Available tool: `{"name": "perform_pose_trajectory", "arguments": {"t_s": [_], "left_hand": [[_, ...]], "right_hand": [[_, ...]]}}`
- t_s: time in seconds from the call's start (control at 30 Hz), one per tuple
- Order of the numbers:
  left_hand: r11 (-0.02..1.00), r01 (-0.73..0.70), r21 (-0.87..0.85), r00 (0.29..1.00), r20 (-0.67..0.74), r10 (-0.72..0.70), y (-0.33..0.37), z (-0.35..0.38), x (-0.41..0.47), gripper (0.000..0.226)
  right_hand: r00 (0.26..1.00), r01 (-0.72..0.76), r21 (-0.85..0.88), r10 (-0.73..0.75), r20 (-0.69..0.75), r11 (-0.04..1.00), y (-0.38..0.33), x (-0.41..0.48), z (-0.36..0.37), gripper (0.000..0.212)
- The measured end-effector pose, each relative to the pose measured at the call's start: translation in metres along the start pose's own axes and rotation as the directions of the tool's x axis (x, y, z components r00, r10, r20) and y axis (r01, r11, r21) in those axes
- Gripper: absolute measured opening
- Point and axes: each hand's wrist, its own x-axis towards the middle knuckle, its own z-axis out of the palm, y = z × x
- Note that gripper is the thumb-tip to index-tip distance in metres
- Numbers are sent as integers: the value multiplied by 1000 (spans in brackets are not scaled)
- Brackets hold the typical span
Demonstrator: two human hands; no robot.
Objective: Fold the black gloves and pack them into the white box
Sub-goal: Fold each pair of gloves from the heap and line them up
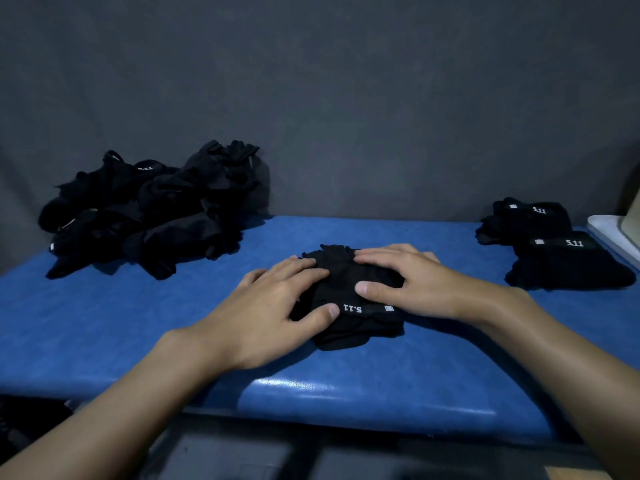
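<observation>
The black fabric gloves lie mid-way on the blue padded table, under both my hands: left hand and right hand spread flat, pressing. I'd smooth outward and square the edges before folding, keeping the white logo aligned.

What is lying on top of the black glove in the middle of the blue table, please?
Both hands press flat on the glove: left hand on its left side, right hand on its right. Only the near edge with white lettering shows; the fold beneath the palms is covered.
</observation>
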Motion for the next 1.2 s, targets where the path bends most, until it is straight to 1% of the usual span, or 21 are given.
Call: {"name": "perform_pose_trajectory", "arguments": {"t_s": [0.1,0.17,0.27,0.33,0.4,0.47,0.53,0.6,0.63,0.7,0.77,0.93,1.07,1.13,1.2], "left_hand": [[999,12,53,998,53,-15,-1,1,2,94],[998,19,66,997,68,-24,-1,1,3,95],[998,19,59,998,66,-23,-1,2,2,95],[999,17,35,999,50,-18,-1,2,2,94],[999,19,-28,1000,18,-19,-2,1,1,91],[995,-4,-95,999,-33,0,-4,0,0,86],[988,-57,-144,996,-79,46,-6,-2,-1,78],[980,-108,-166,992,-75,97,-6,-3,-4,71],[979,-131,-154,991,-62,122,-6,-3,-5,71],[982,-149,-116,989,-31,146,-3,-3,-7,72],[984,-139,-108,990,-8,139,-1,-3,-8,74],[981,-155,-119,988,-2,156,1,-5,-11,70],[976,-192,-101,981,15,194,2,-7,-11,70],[973,-217,-77,975,29,220,3,-8,-10,64],[972,-228,-63,973,31,230,2,-8,-10,64]], "right_hand": [[999,-17,-23,18,46,1000,1,1,1,61],[999,-14,-18,15,36,1000,2,1,3,61],[998,15,39,-12,-56,999,2,-2,3,57],[988,79,136,-59,-145,988,0,-6,-1,51],[976,148,214,-108,-187,966,-5,-13,-8,40],[979,177,264,-142,-146,948,-9,-21,-15,34],[986,165,288,-156,-55,943,-11,-29,-19,32],[990,127,285,-141,30,950,-10,-37,-19,32],[990,113,285,-132,46,952,-9,-40,-17,32],[992,110,297,-123,26,948,-8,-44,-15,30],[993,112,308,-117,-2,945,-7,-46,-15,27],[991,121,335,-132,11,934,-3,-48,-15,22],[991,117,337,-132,22,934,-3,-49,-14,27],[990,122,331,-139,27,936,-4,-50,-13,29],[989,136,335,-146,5,932,-5,-49,-14,31]]}}
